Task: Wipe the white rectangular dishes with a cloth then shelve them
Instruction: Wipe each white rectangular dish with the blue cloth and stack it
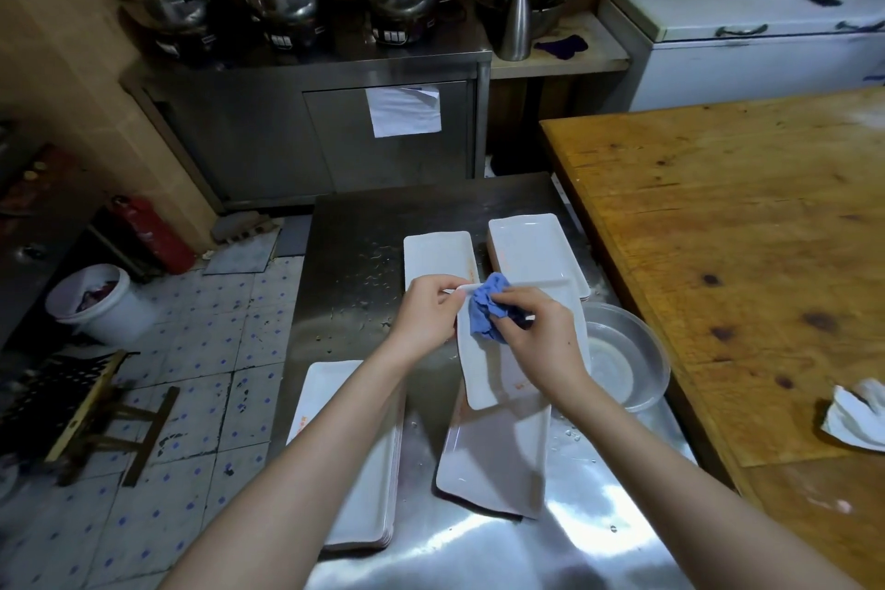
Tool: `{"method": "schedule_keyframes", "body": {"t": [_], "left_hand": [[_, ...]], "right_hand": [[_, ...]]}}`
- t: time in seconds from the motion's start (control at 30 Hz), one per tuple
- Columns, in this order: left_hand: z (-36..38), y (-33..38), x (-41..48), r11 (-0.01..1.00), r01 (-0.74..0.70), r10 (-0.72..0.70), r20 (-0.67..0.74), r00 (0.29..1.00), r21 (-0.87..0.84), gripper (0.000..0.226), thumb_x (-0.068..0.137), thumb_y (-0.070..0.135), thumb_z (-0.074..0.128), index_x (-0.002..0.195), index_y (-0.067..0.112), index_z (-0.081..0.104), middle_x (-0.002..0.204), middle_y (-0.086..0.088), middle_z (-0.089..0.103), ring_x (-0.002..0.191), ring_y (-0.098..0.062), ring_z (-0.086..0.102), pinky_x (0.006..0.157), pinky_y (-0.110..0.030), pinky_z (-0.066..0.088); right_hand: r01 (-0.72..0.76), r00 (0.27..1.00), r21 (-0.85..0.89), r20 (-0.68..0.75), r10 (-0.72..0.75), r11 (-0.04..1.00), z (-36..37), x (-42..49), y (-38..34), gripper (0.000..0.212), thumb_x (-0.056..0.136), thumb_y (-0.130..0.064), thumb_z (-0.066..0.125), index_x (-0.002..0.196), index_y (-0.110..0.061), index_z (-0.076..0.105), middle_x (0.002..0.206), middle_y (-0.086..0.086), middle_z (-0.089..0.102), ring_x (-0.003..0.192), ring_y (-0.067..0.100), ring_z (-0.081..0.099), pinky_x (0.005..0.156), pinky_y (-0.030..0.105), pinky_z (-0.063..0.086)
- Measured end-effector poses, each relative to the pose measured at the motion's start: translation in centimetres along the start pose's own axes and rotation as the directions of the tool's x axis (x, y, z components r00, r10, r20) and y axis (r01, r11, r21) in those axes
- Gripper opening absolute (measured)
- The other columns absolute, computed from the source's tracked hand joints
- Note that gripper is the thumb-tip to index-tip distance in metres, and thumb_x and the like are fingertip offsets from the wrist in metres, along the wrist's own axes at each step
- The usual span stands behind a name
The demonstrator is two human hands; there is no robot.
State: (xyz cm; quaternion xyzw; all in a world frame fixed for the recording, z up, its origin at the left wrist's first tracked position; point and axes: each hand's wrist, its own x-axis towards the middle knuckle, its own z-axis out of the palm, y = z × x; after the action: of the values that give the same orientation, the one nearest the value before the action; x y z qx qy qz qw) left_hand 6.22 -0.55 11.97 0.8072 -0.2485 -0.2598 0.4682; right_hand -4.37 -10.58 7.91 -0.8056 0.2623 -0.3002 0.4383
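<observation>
My left hand [428, 314] grips the far left corner of a white rectangular dish [483, 374] held above the steel table. On that dish's far end my right hand [538, 340] presses a crumpled blue cloth [488, 311], fingers curled round it. Under the held dish lies another white dish [498, 465]. A stack of white dishes [354, 470] sits at the near left. Farther back lie a single dish [438, 256] and a stack of dishes [531, 249].
A clear plastic basin [632, 364] stands at the steel table's [359, 244] right edge, beside a large wooden table [742, 230] with a white rag [857, 417]. A white bucket [91, 302], a red extinguisher [153, 232] and a wooden stool [96, 417] are on the tiled floor at left.
</observation>
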Motion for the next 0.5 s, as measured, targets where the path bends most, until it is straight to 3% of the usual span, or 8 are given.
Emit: {"method": "schedule_keyframes", "body": {"t": [0.17,0.27,0.33,0.4,0.5], "left_hand": [[-0.1,0.7,-0.2,1.000,0.005,-0.005,-0.007,1.000,-0.019,0.022,0.098,0.013,0.047,0.096,0.011,0.069,0.075,-0.005,0.063,0.058,-0.015,0.056,0.059,-0.029,0.049],[-0.3,0.9,-0.5,0.998,0.020,-0.019,0.009,1.000,-0.068,0.022,0.096,0.015,0.050,0.093,0.010,0.071,0.073,-0.012,0.068,0.054,-0.022,0.057,0.058,-0.036,0.048],[-0.5,1.2,-0.7,0.996,0.020,-0.019,0.014,1.000,-0.086,0.022,0.096,0.014,0.050,0.092,0.010,0.072,0.066,-0.007,0.067,0.048,-0.015,0.055,0.055,-0.034,0.047],[-0.7,1.5,-0.9,0.995,0.011,-0.009,0.017,1.000,-0.097,0.022,0.096,0.011,0.050,0.092,0.010,0.071,0.071,-0.007,0.068,0.055,-0.016,0.061,0.056,-0.033,0.050],[-0.7,1.6,-0.9,0.992,0.018,-0.015,0.022,1.000,-0.125,0.020,0.096,0.011,0.051,0.092,0.010,0.071,0.092,-0.017,0.071,0.082,-0.033,0.069,0.070,-0.046,0.057]], "right_hand": [[-0.064,0.996,-0.029,-0.057,0.062,0.998,-2.1,0.3,1.5,0.023,0.079,0.000,0.067,0.100,-0.010,0.071,0.098,-0.001,0.065,0.078,0.001,0.056,0.070,0.005,0.044],[-0.129,0.987,-0.064,-0.105,0.122,0.990,-4.0,0.7,2.7,0.023,0.080,0.000,0.065,0.102,-0.009,0.070,0.097,0.001,0.066,0.077,0.002,0.057,0.069,0.007,0.044],[-0.173,0.977,-0.092,-0.138,0.160,0.981,-5.2,1.0,3.4,0.024,0.081,0.000,0.065,0.103,-0.008,0.069,0.098,0.003,0.066,0.081,0.006,0.057,0.070,0.008,0.042],[-0.213,0.966,-0.112,-0.170,0.193,0.971,-6.2,1.3,3.9,0.024,0.082,-0.001,0.065,0.105,-0.008,0.069,0.101,0.004,0.067,0.086,0.009,0.058,0.072,0.013,0.042],[-0.237,0.959,-0.127,-0.189,0.211,0.963,-7.0,1.4,4.0,0.025,0.083,-0.002,0.064,0.107,-0.008,0.068,0.104,0.004,0.066,0.089,0.011,0.058,0.078,0.019,0.045]]}}
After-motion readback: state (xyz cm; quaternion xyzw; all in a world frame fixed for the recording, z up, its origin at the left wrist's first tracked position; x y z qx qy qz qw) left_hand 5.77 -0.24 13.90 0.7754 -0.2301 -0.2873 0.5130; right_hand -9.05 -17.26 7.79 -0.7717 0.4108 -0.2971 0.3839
